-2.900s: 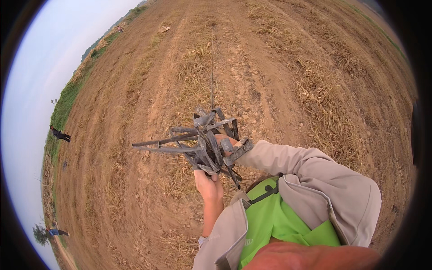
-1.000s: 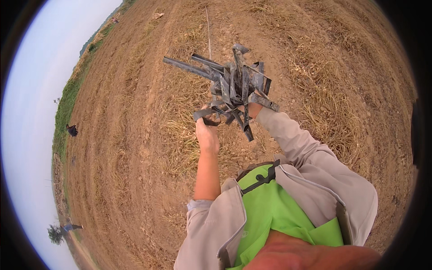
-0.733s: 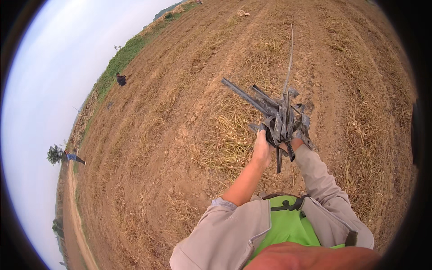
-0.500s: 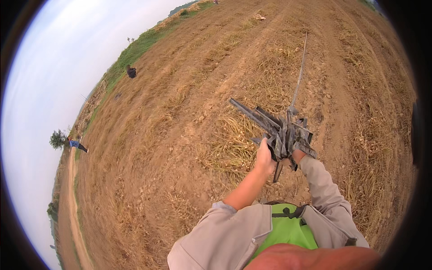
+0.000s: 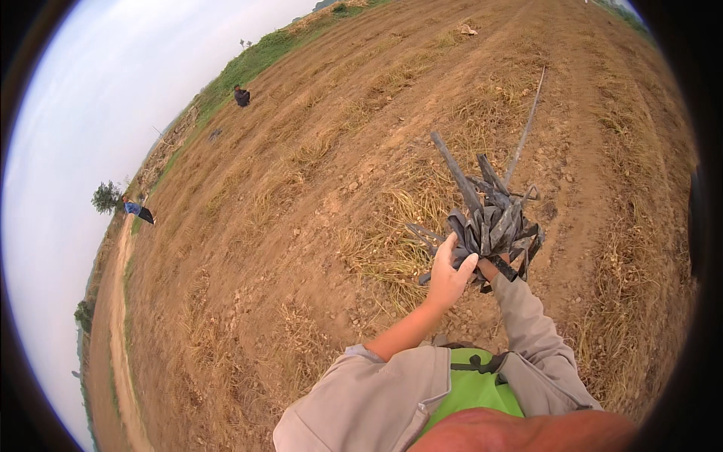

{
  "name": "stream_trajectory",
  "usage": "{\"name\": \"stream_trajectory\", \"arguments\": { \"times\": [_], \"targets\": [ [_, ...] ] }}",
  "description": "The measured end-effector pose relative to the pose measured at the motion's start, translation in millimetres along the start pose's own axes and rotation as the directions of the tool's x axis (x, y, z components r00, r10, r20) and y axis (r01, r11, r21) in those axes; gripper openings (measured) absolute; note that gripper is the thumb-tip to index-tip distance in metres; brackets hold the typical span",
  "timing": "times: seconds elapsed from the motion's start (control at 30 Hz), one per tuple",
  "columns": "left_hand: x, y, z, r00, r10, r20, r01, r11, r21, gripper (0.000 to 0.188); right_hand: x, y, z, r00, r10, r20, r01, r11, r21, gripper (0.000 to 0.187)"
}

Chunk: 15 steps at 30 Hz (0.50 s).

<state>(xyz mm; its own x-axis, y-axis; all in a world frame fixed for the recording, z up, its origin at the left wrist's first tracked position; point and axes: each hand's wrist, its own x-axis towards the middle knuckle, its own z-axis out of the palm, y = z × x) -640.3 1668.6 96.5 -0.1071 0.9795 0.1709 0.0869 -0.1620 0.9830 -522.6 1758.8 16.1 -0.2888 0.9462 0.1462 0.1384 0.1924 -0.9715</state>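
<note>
A crumpled bundle of flat black drip tape [image 5: 493,226] is held out in front of me, its folded loops and stiff ends sticking out on several sides. My left hand [image 5: 449,277] grips the near left side of the bundle, thumb toward me. Under its near right side is my right hand [image 5: 491,269], wrapped in the tape, with most of its fingers hidden. From behind the bundle a long grey strip of tape [image 5: 527,124] runs away along the ground, and its far end shows.
Dry, straw-coloured plants [image 5: 399,241] lie in rows over brown soil. Far left, one person [image 5: 241,96] crouches and another person [image 5: 138,209] stands beside a dirt track [image 5: 120,331]. A pale object [image 5: 467,30] lies far up the field.
The bundle has turned and its loops have shifted, with one long end now pointing more upward. My left thumb has come over its near side. The whole view has swung slightly.
</note>
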Motion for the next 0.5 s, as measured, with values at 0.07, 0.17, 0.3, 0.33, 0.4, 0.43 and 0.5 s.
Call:
{"name": "stream_trajectory", "arguments": {
  "times": [0.07, 0.17, 0.3, 0.33, 0.4, 0.43, 0.5],
  "targets": [
    [-6, -16, -11, 0.985, 0.146, 0.091, -0.171, 0.882, 0.439, 0.098, -9, -2, -3, 1.000, 0.012, 0.009, -0.012, 1.000, 0.024, 0.041],
    [-11, -36, -10, 0.951, 0.113, 0.288, -0.267, 0.771, 0.579, 0.117, -20, -7, -7, 1.000, 0.025, 0.008, -0.026, 0.995, 0.094, 0.040],
    [-7, -40, -3, 0.939, 0.251, 0.236, -0.344, 0.717, 0.606, 0.109, -30, -11, -5, 0.997, 0.069, -0.021, -0.061, 0.960, 0.273, 0.039],
    [-4, -38, -2, 0.934, 0.246, 0.260, -0.355, 0.721, 0.595, 0.105, -33, -10, -4, 0.998, 0.045, -0.044, -0.025, 0.926, 0.376, 0.039],
    [-1, -31, 0, 0.923, 0.248, 0.295, -0.378, 0.731, 0.568, 0.096, -42, -6, -5, 0.979, 0.200, 0.036, -0.187, 0.817, 0.546, 0.031],
    [-1, -28, 2, 0.898, 0.288, 0.333, -0.426, 0.758, 0.494, 0.079, -45, -2, -7, 0.968, 0.227, 0.108, -0.243, 0.732, 0.636, 0.027],
    [-4, -26, 6, 0.937, 0.046, 0.347, -0.241, 0.804, 0.544, 0.073, -48, 6, -13, 0.984, 0.077, 0.163, -0.169, 0.704, 0.690, 0.032]
  ]
}}
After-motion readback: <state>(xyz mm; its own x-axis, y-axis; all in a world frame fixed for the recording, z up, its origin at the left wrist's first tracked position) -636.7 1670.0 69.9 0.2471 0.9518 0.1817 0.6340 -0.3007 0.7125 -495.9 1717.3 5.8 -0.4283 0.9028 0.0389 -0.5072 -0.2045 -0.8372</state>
